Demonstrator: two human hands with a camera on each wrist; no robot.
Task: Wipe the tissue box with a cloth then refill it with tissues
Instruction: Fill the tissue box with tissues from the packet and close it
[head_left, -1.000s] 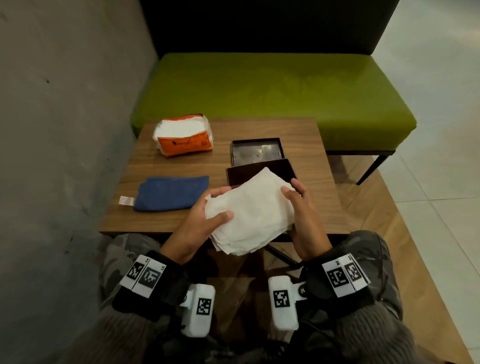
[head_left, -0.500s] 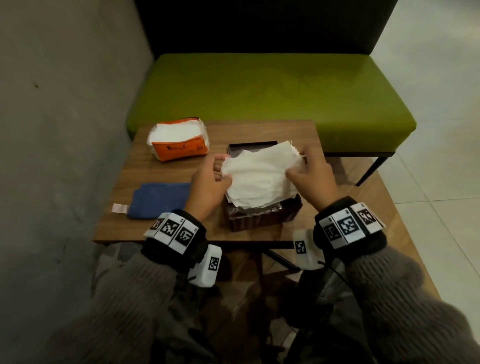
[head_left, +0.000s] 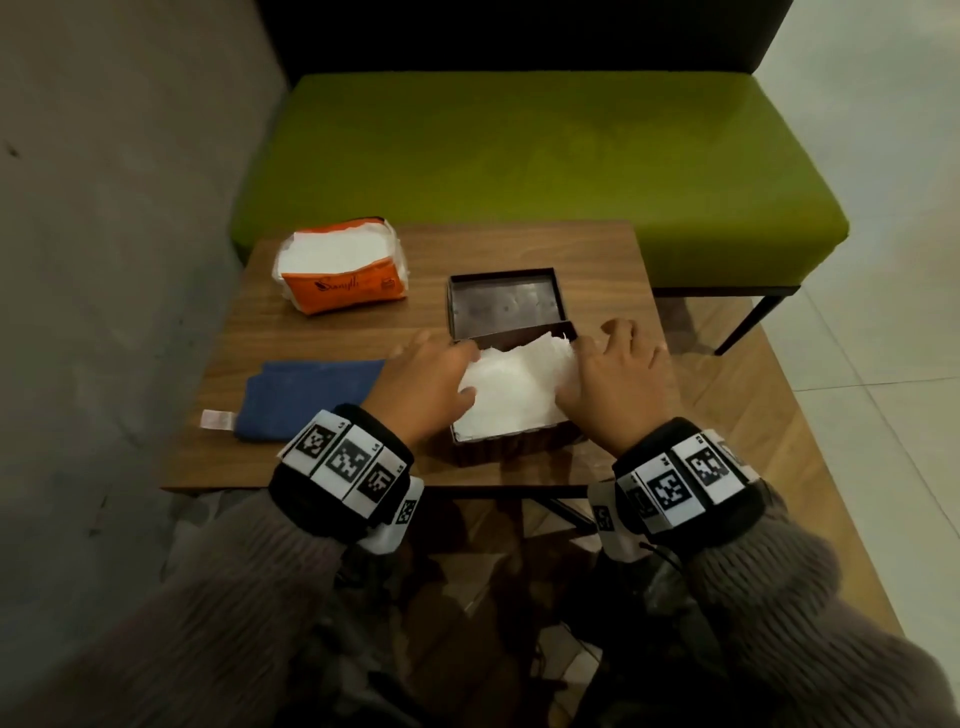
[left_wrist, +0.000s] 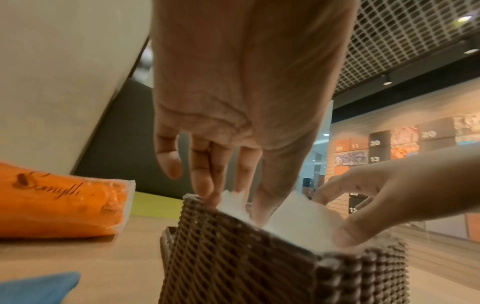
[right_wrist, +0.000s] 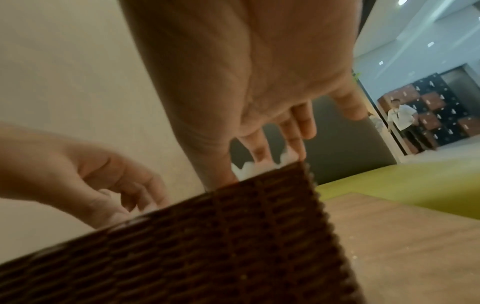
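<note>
We were refilling: our left hand (head_left: 423, 382) and right hand (head_left: 615, 382), fingers straight and loosely spread, pressed the tissues (head_left: 511, 389) into the tissue box (head_left: 514, 446), just before its lid (head_left: 504, 301). Next, likely closing it.

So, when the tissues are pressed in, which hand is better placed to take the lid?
Probably the right hand. The lid lies just behind the tissue box, toward its right side, nearer those fingers. The left hand sits toward the blue cloth.
</note>
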